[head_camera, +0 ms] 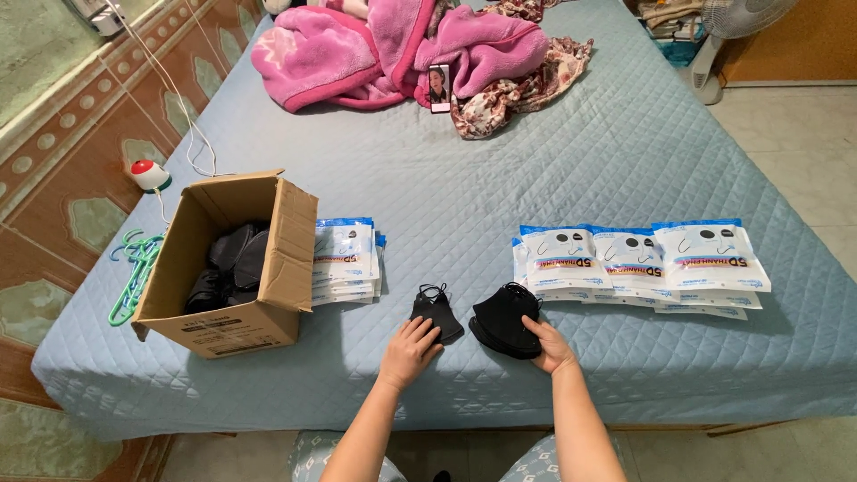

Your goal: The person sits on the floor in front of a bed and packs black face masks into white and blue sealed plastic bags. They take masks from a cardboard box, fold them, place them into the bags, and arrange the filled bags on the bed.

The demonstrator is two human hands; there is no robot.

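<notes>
On the quilted blue bed (553,161), the cardboard box (234,268) serves as the landmark: it stands open near the bed's left front corner, with dark face masks piled inside.

Just to the right of the box, touching its raised flap, lies a stack of flat white-and-blue mask packets (346,261). Further right of the box, near the front edge of the bed, the left hand (409,350) rests flat on a single black face mask (436,312), fingers spread and pressing on its lower end rather than closed around it; the mask's ear loops show at its far end.

Further right again, well apart from the box, the right hand (549,344) has its grip closed on a small stack of black face masks (505,318), thumb on top and fingers beneath the stack's near edge.

Beyond that stack, farthest from the box, a row of overlapping white-and-blue packets (638,261) lies on the bed.

Left of the box, green plastic hangers (134,272) lie at the bed's edge.
</notes>
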